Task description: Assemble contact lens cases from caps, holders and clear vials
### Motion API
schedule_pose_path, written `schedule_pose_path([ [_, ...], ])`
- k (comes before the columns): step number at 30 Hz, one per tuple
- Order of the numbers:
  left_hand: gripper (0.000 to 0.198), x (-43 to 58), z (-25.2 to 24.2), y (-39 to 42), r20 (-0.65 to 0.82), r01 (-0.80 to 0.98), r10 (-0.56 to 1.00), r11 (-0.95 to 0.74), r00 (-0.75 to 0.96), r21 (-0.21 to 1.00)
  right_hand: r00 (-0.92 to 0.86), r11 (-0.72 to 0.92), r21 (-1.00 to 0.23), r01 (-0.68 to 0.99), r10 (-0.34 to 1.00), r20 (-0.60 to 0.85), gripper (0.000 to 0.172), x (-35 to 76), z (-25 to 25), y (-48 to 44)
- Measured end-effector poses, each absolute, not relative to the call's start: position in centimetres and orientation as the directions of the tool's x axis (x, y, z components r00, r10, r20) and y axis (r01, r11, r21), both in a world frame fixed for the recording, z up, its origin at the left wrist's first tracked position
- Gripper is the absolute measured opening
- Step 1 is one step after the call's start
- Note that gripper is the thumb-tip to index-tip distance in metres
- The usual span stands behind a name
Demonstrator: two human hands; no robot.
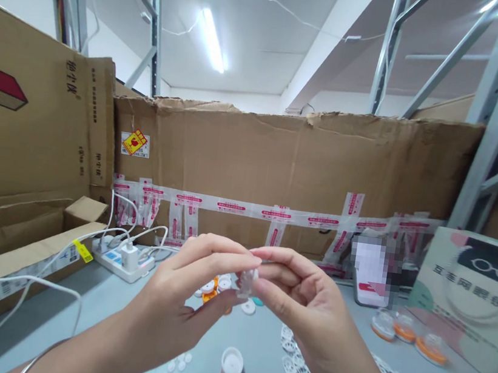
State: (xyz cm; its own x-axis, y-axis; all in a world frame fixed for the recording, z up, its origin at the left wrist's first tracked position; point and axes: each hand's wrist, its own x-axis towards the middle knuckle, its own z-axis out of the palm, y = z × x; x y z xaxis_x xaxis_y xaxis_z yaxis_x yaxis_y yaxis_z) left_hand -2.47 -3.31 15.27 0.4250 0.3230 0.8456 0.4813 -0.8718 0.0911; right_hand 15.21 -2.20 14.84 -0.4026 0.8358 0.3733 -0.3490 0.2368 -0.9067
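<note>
Both my hands meet above the middle of the table around a small clear plastic part. My left hand pinches it from the left between thumb and fingers. From the other side, the thumb and fingertips of my right hand press on it too. Fingers cover much of the part, so its full shape is hidden. Below the hands stands a round white cup-like piece with an orange base. Behind them, partly hidden, lie white and orange round parts and a white disc.
White toothed pieces lie right of centre, small white discs at front left. Several clear-and-orange round assemblies stand near a printed bag. A phone leans at the back. Left are a power strip, cables and an open carton.
</note>
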Motion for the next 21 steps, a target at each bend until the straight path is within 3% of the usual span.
schedule_pose_path([
  [12,0.035,-2.7,15.2,-3.3,0.853,0.494,0.274,-0.869,0.445,0.021,-0.38,0.265,-0.918,-0.295,0.849,0.368,0.014,15.3,14.5,-2.3],
  [21,0.028,-1.9,15.0,-3.5,0.904,0.589,0.144,-0.797,0.403,-0.135,-0.351,0.262,-0.912,-0.314,0.861,0.368,0.008,14.7,13.8,-2.0],
])
